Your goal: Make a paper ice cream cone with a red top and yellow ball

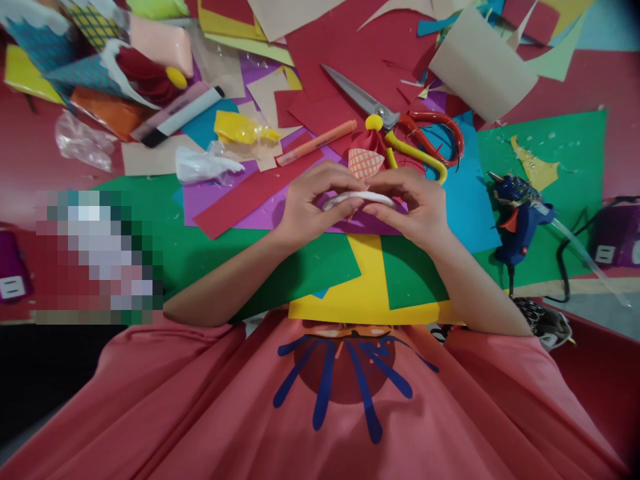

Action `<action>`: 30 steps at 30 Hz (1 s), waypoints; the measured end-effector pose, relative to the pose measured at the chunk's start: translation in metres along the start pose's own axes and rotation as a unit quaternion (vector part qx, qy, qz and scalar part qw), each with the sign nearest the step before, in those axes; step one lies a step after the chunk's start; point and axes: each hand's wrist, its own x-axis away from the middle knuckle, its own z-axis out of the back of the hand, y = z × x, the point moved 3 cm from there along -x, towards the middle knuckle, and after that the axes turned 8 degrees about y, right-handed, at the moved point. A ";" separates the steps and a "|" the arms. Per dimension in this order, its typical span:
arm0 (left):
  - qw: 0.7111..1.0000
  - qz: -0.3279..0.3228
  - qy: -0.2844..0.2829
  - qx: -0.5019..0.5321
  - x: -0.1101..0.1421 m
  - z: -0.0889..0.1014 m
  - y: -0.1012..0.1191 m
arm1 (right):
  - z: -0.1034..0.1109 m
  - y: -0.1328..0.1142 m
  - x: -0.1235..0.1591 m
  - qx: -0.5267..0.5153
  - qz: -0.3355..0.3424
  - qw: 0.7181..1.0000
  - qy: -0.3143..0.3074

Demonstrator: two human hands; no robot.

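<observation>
A white, slightly curved strip of what looks like soft modelling clay (367, 197) is held level between my two hands above the paper. My left hand (315, 200) pinches its left end, thumb below and fingers on top. The right end sits between the thumb and curled fingers of my right hand (415, 207). Just beyond my fingertips is a small cone with an orange grid pattern (365, 162), with a red top and a yellow ball (374, 123); my fingers hide its lower part. Scissors with red and yellow handles (385, 115) lie open behind it.
A blue glue gun (523, 230) with its cord rests at the right. An orange marker (317, 143), a white clay packet (205, 165) and a yellow packet (245, 127) lie beyond my left hand. Decorated cones (95, 77) stand far left; a beige roll (483, 63) lies far right.
</observation>
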 end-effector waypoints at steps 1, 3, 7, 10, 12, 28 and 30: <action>1.000 0.001 0.001 0.006 0.000 -0.001 -0.001 | 0.000 0.000 0.000 0.006 0.004 1.000 -0.001; 1.000 0.000 0.007 0.021 0.001 -0.002 -0.002 | 0.001 0.000 0.000 0.012 0.008 1.000 0.012; 0.999 -0.027 0.023 0.020 -0.001 -0.003 -0.001 | 0.005 -0.001 0.000 -0.012 -0.002 0.998 0.061; 0.999 -0.035 0.018 0.011 -0.003 -0.001 0.001 | 0.002 -0.002 -0.001 -0.053 -0.014 0.998 0.031; 1.000 -0.025 0.008 0.013 -0.003 0.000 0.001 | 0.000 -0.002 -0.001 -0.062 -0.026 0.998 0.011; 0.999 -0.031 0.044 0.000 0.000 -0.001 0.005 | -0.001 0.003 0.003 -0.022 -0.047 0.999 0.005; 0.998 -0.050 0.032 -0.007 -0.001 -0.001 0.007 | -0.002 0.002 0.003 -0.007 -0.029 1.000 -0.006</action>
